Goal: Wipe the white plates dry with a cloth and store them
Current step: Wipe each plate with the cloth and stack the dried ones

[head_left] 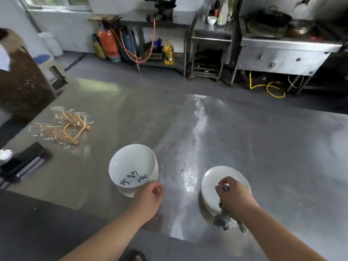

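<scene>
Likely risked tipping the tilted round white ceramic plate (131, 164) off the pile (129, 193) beside the curled fingertips of the left hand (148, 198), hold unclear, right hand (235, 198) clenching a crumpled grey cloth (222, 221) atop the second white stack (210, 182).

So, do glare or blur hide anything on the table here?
Head view: glare streaks the shiny steel table between the inked white plate stack and the plain white plate stack; the left hand is slightly blurred, its grip unclear; far steel counters bow from lens distortion.
</scene>
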Available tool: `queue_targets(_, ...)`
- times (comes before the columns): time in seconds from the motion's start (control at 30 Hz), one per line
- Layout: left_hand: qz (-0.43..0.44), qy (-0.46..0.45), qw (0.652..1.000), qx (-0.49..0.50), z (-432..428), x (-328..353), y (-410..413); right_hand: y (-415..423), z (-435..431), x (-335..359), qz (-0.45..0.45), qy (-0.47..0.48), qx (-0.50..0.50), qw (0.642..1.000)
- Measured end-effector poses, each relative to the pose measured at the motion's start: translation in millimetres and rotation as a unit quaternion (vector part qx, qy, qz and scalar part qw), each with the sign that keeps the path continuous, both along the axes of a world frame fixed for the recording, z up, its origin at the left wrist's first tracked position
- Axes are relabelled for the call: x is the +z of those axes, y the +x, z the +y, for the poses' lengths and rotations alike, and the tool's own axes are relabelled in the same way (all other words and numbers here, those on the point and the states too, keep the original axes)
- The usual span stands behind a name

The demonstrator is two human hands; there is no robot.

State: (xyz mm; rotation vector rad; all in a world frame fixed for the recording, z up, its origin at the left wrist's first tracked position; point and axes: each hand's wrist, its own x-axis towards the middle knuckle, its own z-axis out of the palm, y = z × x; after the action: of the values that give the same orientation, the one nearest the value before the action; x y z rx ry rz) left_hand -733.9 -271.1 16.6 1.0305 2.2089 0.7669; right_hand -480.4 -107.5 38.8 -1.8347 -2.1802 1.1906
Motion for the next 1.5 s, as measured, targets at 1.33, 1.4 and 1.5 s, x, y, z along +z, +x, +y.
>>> queue_targets(1.33,-0.468,0.158,0.860,0.125,-11,108,-188,-195,-61,117,0.082,0.072,-0.013,0.994)
queue_targets(1.4,-0.479,0.166,0.854,0.119,-12,124,-175,-183,-61,159,0.123,0.054,0.019,0.991)
queue_targets(1.5,-0.498,0.169,0.844,0.105,-13,139,-149,-166,-67,222,0.258,-0.006,0.121,0.959)
